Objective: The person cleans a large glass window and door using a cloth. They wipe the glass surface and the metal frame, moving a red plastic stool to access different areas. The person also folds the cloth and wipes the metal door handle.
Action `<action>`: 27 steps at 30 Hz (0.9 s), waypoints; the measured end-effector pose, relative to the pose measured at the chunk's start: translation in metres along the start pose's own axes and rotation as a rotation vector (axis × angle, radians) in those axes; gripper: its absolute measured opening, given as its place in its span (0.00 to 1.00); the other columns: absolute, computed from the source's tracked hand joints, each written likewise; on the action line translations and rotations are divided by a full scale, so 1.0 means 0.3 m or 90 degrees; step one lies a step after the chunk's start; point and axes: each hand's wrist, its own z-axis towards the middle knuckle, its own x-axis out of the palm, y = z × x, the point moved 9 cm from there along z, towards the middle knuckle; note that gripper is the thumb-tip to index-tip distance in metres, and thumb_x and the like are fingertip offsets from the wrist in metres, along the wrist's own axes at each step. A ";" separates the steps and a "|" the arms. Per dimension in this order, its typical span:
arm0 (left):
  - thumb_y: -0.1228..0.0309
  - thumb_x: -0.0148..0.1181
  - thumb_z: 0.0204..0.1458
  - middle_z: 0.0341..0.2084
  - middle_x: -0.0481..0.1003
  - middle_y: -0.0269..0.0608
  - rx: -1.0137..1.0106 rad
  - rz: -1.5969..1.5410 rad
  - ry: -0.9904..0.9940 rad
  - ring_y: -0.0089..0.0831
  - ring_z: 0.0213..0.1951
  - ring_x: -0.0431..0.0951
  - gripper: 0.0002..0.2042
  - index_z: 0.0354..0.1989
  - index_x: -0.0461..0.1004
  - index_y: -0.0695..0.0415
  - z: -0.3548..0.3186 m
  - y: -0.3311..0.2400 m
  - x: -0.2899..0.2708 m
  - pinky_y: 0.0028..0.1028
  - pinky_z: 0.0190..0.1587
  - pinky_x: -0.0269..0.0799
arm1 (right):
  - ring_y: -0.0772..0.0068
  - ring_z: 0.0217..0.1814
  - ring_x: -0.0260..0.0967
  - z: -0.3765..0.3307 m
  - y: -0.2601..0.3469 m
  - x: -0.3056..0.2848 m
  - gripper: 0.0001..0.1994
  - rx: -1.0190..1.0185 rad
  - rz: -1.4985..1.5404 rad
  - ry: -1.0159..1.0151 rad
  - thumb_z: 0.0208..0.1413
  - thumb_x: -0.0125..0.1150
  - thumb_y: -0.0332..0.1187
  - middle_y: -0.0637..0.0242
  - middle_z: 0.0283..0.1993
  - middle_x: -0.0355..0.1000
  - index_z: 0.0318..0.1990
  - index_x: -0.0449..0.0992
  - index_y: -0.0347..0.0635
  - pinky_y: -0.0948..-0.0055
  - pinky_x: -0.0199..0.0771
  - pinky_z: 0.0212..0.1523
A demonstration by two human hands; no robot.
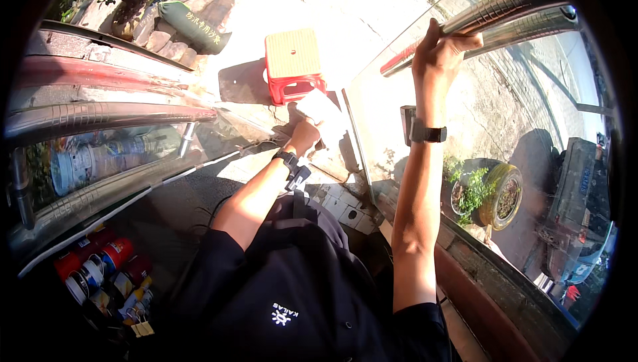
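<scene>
So a black short-sleeved shirt with a small white print (292,282) is filling the bottom of the view, right up against the camera. Biggest thing past that: a dark boxy vehicle (573,196) is showing sideways over at the far right. A clear glass door panel (382,132) is standing on the right, and its thick, shiny silver tubular handle (512,4) is slanting across the upper right. Behind the glass a round tyre planter (503,196) is sitting near some leafy green stuff. A red plastic stool with a pale orange top (292,53) is standing in full sun, upper middle, while a stuffed dark green sack (193,27) is leaning on rocks at upper left. Hands are well apart: the right hand (440,56) is wrapping around that handle, arm stretched up, and the left hand (306,136) is pinching a white cloth-like piece (322,109) just below the stool in view, too sunlit to tell the material. Both wrists are wearing bands, a black watch-like one (288,160) on the left and a flat black one (428,132) on the right.
</scene>
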 end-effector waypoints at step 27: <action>0.49 0.58 0.61 0.23 0.79 0.56 -0.291 -0.045 -0.397 0.46 0.29 0.84 0.29 0.32 0.77 0.71 0.669 -0.202 -1.092 0.41 0.34 0.76 | 0.58 0.43 0.75 -0.284 -1.291 0.281 0.15 0.907 0.598 -0.724 0.65 0.54 0.39 0.55 0.47 0.71 0.51 0.68 0.35 0.64 0.79 0.42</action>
